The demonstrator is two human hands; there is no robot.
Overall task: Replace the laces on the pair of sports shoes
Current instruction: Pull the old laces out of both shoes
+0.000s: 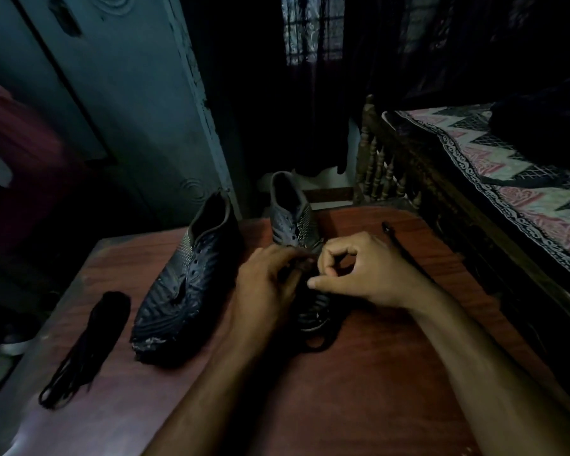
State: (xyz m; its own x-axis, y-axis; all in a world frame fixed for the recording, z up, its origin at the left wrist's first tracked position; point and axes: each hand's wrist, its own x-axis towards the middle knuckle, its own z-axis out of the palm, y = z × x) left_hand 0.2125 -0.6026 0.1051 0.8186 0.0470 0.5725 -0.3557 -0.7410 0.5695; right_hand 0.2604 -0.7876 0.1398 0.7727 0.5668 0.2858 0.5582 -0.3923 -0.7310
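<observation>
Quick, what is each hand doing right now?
Left hand: fingers curled on the dark sports shoe, apparently pinching its black lace.
Right hand: pinching that lace too.

left shoe [191,278]: black, unlaced, upright | right shoe [293,218]: black, upright | lace bundle [89,343]: black, leftmost

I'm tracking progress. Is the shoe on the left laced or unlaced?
Unlaced: the left shoe shows bare eyelets with no lace across them, and a lace bundle lies beside it on the table.
</observation>
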